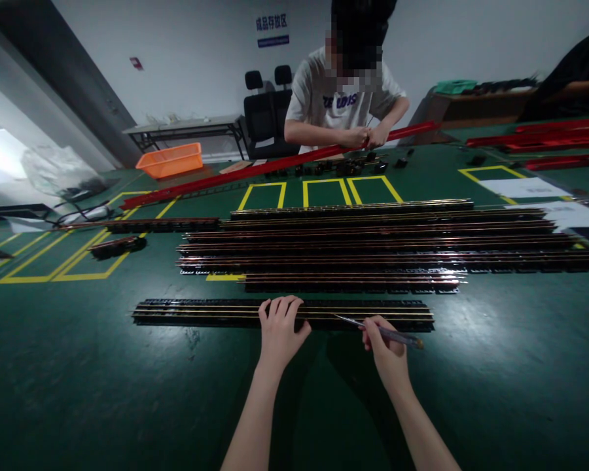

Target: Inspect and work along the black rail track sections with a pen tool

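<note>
A long black strip with brass-coloured rods running along it (191,313) lies lengthwise on the green table in front of me. My left hand (281,327) grips it near its middle, fingers over the far side and thumb at the near edge. In my right hand (385,350) is a slim pointed tool with a translucent handle (397,336), held like a pen. Its thin tip points left and meets the strip's rods, right of my left hand. Whether the tip presses on a rod or only rests there, I cannot tell.
Several similar strips (363,245) lie stacked in rows beyond. Across the table a person (346,104) holds a long red rail (255,171) with both hands. An orange basket (171,161), small black parts (118,246) and white papers (525,188) lie around.
</note>
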Motion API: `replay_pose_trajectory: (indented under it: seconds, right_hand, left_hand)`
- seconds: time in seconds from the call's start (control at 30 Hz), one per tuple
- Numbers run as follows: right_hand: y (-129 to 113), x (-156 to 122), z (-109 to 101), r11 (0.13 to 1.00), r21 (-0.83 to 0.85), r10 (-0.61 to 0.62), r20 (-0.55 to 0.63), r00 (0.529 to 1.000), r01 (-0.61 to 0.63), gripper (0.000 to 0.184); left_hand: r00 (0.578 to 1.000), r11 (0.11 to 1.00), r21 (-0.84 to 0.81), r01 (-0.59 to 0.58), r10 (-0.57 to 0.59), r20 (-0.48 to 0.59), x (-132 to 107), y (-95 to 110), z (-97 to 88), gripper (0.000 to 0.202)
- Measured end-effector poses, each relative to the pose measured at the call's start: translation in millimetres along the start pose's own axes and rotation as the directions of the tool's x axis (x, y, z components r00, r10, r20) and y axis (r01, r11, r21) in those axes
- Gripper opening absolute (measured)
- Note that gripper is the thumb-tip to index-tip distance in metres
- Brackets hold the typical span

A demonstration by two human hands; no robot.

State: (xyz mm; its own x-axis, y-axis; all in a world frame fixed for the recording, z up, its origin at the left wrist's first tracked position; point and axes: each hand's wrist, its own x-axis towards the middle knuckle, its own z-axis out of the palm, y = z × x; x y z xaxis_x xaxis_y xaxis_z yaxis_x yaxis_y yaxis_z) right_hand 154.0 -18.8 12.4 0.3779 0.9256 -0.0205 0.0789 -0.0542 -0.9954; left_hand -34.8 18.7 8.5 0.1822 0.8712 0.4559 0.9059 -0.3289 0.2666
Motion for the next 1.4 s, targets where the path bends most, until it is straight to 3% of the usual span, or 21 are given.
replay_pose_trajectory:
  seconds: [0.17,1.2,1.4]
  right_hand:
    - [0,0,1,0.999,0.041,0.018,-0.061,0.998,-0.015,0.04]
    - [-4,1,1,0.999,0.036,0.017,-0.16,0.987,-0.011,0.039]
    - [-3,1,0,1.0,0.011,0.018,-0.252,0.968,-0.016,0.039]
  left_hand:
    - [1.0,1.0,-0.02,0.013,-0.013,-0.002,0,1,-1.0,0.024]
    - [1.0,0.998,-0.067,0.017,-0.015,0.026,0,-9,-5.1,0.027]
    - [1.0,0.999,-0.054,0.008,-0.007,0.023,0,-8,-5.8,0.026]
